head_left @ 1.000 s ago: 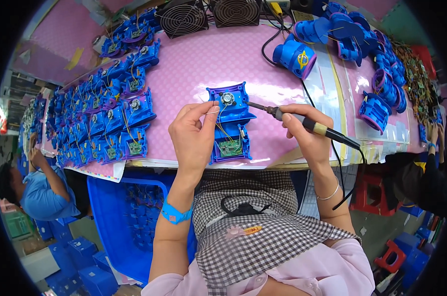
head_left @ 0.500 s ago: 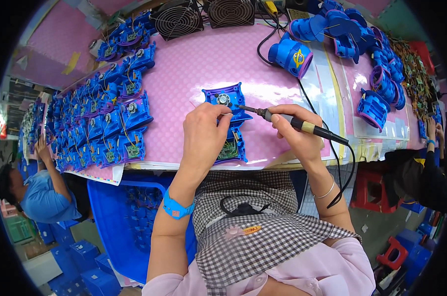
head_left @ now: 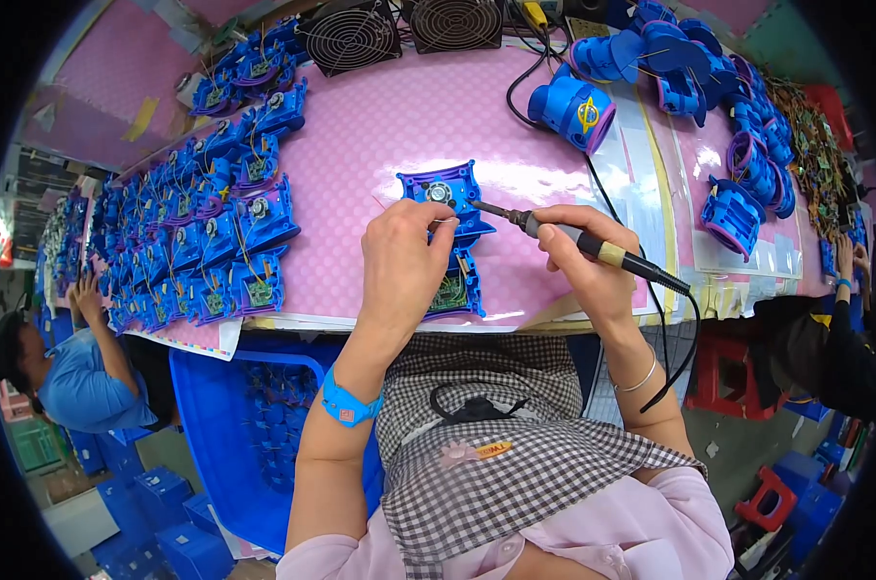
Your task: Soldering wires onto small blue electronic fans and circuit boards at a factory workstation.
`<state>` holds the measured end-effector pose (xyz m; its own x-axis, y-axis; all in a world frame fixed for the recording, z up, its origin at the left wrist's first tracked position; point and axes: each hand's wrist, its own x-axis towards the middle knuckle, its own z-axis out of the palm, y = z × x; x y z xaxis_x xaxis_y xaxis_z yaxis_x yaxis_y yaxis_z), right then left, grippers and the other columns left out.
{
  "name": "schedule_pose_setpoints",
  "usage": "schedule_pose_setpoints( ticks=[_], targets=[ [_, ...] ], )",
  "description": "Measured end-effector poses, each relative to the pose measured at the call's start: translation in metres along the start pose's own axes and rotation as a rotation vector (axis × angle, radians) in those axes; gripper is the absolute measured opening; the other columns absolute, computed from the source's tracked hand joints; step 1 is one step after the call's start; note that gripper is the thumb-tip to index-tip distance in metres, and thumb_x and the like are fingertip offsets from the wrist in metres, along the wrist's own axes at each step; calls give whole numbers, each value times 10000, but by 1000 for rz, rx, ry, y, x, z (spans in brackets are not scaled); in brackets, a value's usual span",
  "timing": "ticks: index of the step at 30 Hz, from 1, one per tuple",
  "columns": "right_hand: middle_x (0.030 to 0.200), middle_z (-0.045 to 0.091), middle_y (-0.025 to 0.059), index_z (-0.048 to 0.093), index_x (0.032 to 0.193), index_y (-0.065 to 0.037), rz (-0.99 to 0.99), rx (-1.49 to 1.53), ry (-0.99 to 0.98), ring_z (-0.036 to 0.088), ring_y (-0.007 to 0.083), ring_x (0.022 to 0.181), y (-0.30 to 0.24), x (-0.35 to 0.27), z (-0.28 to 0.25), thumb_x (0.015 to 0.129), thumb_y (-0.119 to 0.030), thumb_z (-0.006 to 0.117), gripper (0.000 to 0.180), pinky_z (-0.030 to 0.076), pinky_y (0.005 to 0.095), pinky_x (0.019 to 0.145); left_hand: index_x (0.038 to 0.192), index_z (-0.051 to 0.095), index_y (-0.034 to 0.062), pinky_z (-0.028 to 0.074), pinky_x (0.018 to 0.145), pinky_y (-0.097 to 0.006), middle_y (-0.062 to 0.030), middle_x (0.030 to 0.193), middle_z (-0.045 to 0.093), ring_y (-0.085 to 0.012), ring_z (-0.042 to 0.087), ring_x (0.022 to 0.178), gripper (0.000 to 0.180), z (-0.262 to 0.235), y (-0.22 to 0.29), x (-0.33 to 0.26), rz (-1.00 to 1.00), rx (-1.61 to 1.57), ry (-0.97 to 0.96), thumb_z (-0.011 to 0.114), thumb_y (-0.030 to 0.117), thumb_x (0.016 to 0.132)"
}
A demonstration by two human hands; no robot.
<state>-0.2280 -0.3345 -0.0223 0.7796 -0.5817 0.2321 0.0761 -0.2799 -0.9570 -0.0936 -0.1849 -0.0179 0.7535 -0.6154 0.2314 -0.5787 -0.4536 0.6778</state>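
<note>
In front of me on the table lies an open blue plastic housing (head_left: pixel 464 184) with a round silver speaker (head_left: pixel 439 193) screwed into its upper half. A green circuit board (head_left: pixel 449 293) sits in the lower half, partly covered by my hand. My left hand (head_left: pixel 402 253) is over the housing's left side, thumb and forefinger pinched on a thin wire, mostly hidden by the fingers. My right hand (head_left: pixel 593 259) grips a soldering iron (head_left: pixel 575 238) like a pen. The iron's tip points left, close to the speaker's right side; whether it touches is unclear.
Rows of similar blue housings (head_left: pixel 206 242) fill the left side. Two black fans (head_left: pixel 353 39) stand at the back. Blue cylindrical shells (head_left: pixel 571 108) are at the right, with the iron's black cable nearby. A blue bin (head_left: pixel 206 425) is below the table edge. People work at both sides.
The soldering iron's tip has shifted slightly right and up, with my right hand moving a little right. My left hand stays pinched at almost the same place.
</note>
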Motion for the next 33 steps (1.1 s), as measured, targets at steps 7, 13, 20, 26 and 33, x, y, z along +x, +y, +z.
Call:
schedule_pose_setpoints(
  ticks=[7,13,20,26,33],
  targets=[
    [729,658,77,681,984,23,-5,-2,-11,593,90,573,1,-1,0,825,-60,666,179,462,205,514,844,703,9,483,619,-391,-140,766,648,-281,627,663,109,2,-3,0,4,-1,5,674,92,780],
    [723,662,67,682,982,20,43,0,-20,596,82,575,0,0,4,827,-62,666,175,466,196,516,843,701,9,479,608,-397,-142,752,641,-284,622,653,106,2,-5,1,7,-2,11,673,89,779],
    [734,660,87,676,979,34,2,11,8,592,96,578,-4,-3,0,827,-40,652,171,466,203,520,841,702,13,480,609,-398,-142,747,640,-289,624,656,105,3,-5,1,11,-6,14,671,93,780],
    [736,654,96,662,990,54,28,49,51,591,105,585,-7,-4,-5,830,-29,639,182,459,215,525,835,701,13,481,607,-397,-142,754,644,-288,625,656,106,3,-5,1,25,-5,20,668,98,781],
    [750,634,75,639,1044,54,-8,63,126,559,93,564,-9,-7,-6,860,-19,611,200,407,210,534,827,702,12,482,610,-396,-142,761,648,-285,624,656,101,3,-4,1,15,-8,5,664,94,782]
  ],
)
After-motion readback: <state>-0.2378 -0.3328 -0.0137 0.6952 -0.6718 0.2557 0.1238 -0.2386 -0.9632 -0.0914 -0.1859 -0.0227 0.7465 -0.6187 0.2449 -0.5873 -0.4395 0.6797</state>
